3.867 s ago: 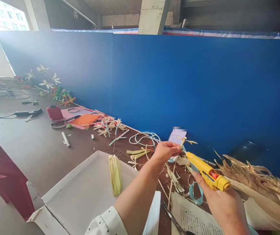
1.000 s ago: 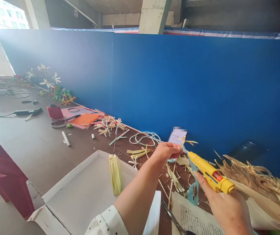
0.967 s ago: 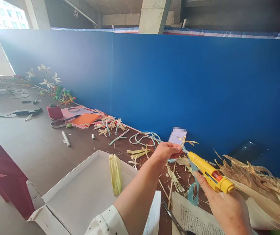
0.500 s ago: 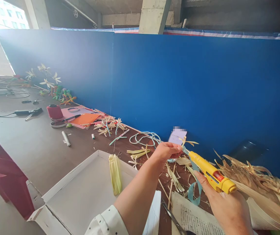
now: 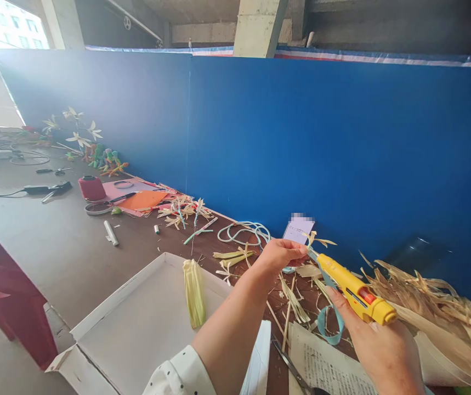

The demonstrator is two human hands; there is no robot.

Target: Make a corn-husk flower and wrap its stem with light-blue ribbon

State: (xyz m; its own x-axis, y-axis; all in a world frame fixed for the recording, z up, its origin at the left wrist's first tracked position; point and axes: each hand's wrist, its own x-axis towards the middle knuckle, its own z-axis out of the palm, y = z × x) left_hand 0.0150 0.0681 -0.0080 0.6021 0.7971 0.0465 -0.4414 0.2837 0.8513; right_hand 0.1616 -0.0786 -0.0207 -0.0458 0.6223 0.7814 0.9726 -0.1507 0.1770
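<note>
My left hand (image 5: 282,255) pinches the base of a small corn-husk flower (image 5: 321,240) whose pale petals spread to the right. A yellow glue gun (image 5: 348,282) is in my right hand (image 5: 383,343), its nozzle pointing up and left at the flower's base, right by my left fingertips. Whether the nozzle touches the flower I cannot tell. Below the gun hangs or lies a loop of light blue ribbon (image 5: 329,339). Just behind my left hand a phone (image 5: 300,227) leans against the blue wall.
A white box lid (image 5: 136,323) with a yellow-green husk piece (image 5: 194,293) lies left of my forearm. Scissors (image 5: 295,370) and a printed sheet (image 5: 329,362) are in front. Dry husks (image 5: 432,296) pile up at right. Blue cord (image 5: 245,233) lies along the wall.
The ribbon loop below the glue gun has shifted slightly and looks rounder. The husk flower and gun have barely moved; both hands keep their grip.
</note>
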